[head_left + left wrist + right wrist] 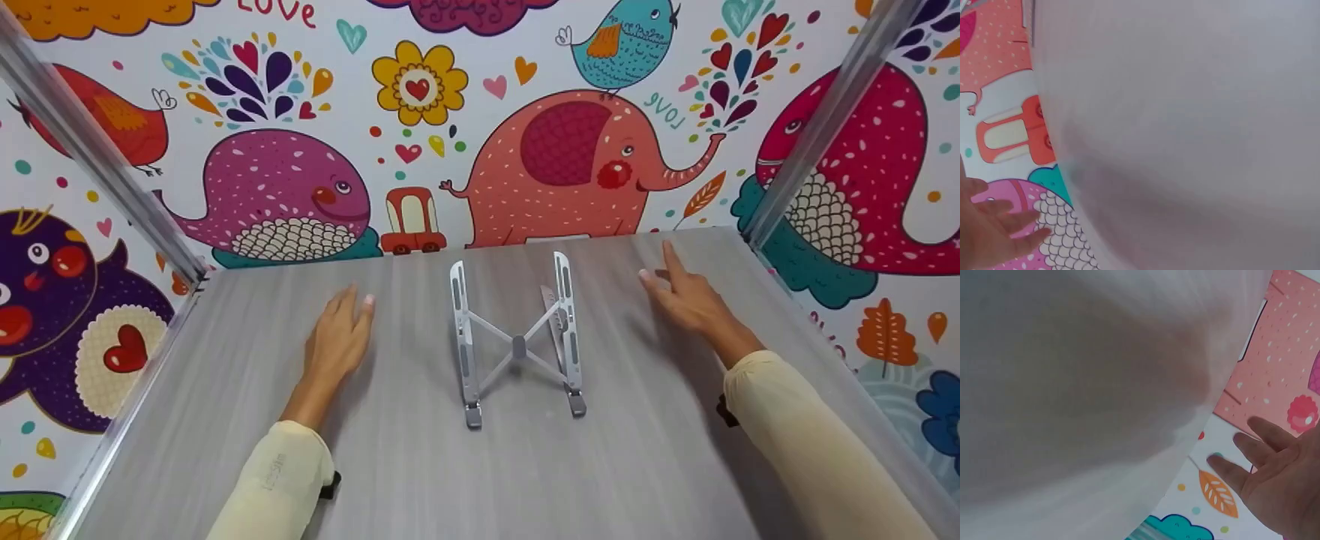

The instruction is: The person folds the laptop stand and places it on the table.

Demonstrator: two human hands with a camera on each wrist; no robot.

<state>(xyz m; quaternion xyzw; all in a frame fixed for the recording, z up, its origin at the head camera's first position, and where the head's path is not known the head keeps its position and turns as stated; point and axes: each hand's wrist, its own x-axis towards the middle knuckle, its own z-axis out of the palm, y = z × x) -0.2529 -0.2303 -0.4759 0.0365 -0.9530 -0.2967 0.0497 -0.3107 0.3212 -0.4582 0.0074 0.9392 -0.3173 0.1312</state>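
Sleeves nearest me, then the grey table point(645, 465). Both palms lie flat and empty: my left hand point(339, 337) and right hand point(686, 296) flank the folding laptop stand point(517, 341), untouched between them. Next, I judge, both hands close inward on its rails.

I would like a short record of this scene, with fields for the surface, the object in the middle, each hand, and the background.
surface: grey wood-grain table
object: silver folding stand with crossed bars, lying near the table centre
left hand: left hand flat on the table, left of the stand, not touching it
right hand: right hand with straight fingers, right of the stand, holding nothing
background: wall with colourful cartoon animals
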